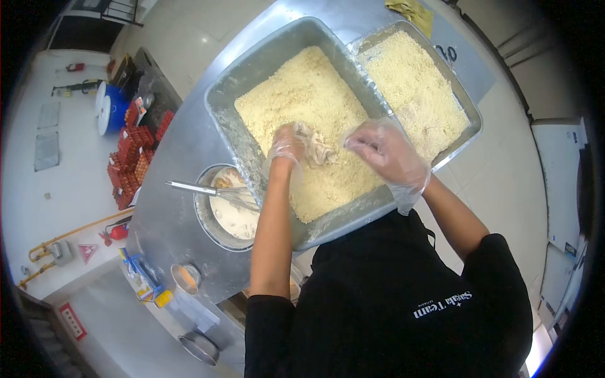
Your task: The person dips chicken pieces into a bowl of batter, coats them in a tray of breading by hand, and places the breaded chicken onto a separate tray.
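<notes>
My left hand (288, 143), in a clear plastic glove, is closed at the near edge of a pale, batter-coated piece (322, 152) that looks like raw meat. That piece lies on yellowish crumbs (312, 82) in a deep grey tub (225, 104). Just right of it, my gloved right hand (386, 154) hovers over the crumbs with its fingers curled together. Whatever those fingers may hold is hidden. Left of the tub stands a metal bowl (201, 214) of creamy batter (234, 217) with pieces in it, and a whisk (208, 189) rests across its rim.
A metal tray (474, 123) of crumbs sits right of the tub on the steel table (170, 145). Behind it lie a yellow cloth (413, 14) and scissors (447, 53). A small bowl (186, 277) and a blue-yellow box (142, 277) are at the left. Red egg trays (129, 151) are stacked farther off.
</notes>
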Demonstrator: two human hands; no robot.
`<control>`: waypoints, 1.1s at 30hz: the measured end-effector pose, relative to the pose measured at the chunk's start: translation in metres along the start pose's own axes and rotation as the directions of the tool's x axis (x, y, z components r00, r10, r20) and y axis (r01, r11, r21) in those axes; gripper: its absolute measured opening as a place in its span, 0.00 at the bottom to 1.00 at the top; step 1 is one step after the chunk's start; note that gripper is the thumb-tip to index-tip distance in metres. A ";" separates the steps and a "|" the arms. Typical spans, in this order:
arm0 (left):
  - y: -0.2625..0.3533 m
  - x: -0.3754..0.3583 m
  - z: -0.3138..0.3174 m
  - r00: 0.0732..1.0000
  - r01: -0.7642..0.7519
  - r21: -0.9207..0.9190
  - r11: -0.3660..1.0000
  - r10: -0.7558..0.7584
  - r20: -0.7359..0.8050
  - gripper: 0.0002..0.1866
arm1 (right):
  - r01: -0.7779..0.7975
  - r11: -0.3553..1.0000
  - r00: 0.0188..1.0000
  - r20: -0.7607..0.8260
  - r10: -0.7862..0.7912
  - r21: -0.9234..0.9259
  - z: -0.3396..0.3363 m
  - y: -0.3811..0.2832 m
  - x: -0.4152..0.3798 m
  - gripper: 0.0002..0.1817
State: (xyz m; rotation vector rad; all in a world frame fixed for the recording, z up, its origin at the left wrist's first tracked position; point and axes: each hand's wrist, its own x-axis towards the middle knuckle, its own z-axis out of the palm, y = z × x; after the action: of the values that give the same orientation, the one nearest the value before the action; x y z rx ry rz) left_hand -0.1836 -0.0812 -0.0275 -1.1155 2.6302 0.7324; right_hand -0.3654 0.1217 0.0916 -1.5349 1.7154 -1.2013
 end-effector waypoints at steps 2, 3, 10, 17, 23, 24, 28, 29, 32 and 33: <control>0.006 -0.005 -0.018 0.997 -0.031 0.053 0.998 0.027 0.077 0.10 | -0.023 0.982 0.925 0.368 0.091 -0.187 0.007 -0.001 0.000 0.18; 0.007 -0.007 -0.027 0.995 -0.021 0.003 1.000 0.020 0.094 0.10 | -0.003 0.959 0.836 0.525 0.157 -0.282 0.012 -0.001 0.002 0.19; 0.033 -0.121 -0.146 0.862 -0.190 -0.538 0.821 -0.122 -0.491 0.11 | -0.563 0.771 0.337 0.769 0.543 -0.297 0.118 0.059 0.008 0.34; -0.049 -0.240 -0.098 0.715 -0.192 -0.664 0.722 -0.361 -0.599 0.12 | -0.850 0.521 0.335 0.678 0.654 -0.082 0.175 0.017 0.018 0.41; -0.106 -0.267 -0.004 0.590 0.110 -0.500 0.859 -0.461 -0.663 0.19 | 0.027 0.970 0.803 0.583 0.123 -0.243 0.106 0.027 0.044 0.29; -0.101 -0.268 0.001 0.581 0.181 -0.485 0.856 -0.491 -0.649 0.21 | -0.115 0.933 0.770 0.563 0.302 -0.342 0.108 0.002 0.063 0.28; -0.095 -0.265 -0.002 0.670 0.261 -0.379 0.888 -0.449 -0.591 0.25 | -0.095 0.785 0.705 0.516 0.487 -0.612 0.134 0.009 0.079 0.22; -0.097 -0.264 -0.002 0.703 0.283 -0.373 0.884 -0.456 -0.546 0.26 | 0.043 0.769 0.727 0.548 0.414 -0.638 0.139 0.031 0.074 0.21; -0.094 -0.265 -0.001 0.699 0.300 -0.390 0.871 -0.478 -0.532 0.27 | 0.281 0.913 0.766 0.642 -0.027 -0.297 0.115 0.057 0.048 0.20; -0.093 -0.264 0.004 0.670 0.291 -0.368 0.883 -0.462 -0.581 0.26 | 0.362 0.858 0.780 0.622 -0.065 -0.364 0.118 0.064 0.053 0.24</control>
State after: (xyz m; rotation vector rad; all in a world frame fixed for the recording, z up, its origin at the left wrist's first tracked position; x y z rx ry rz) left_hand 0.0671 0.0288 0.0292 -2.2878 2.6732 0.6660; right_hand -0.3071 0.0368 -0.0095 -2.1637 1.4584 -0.2969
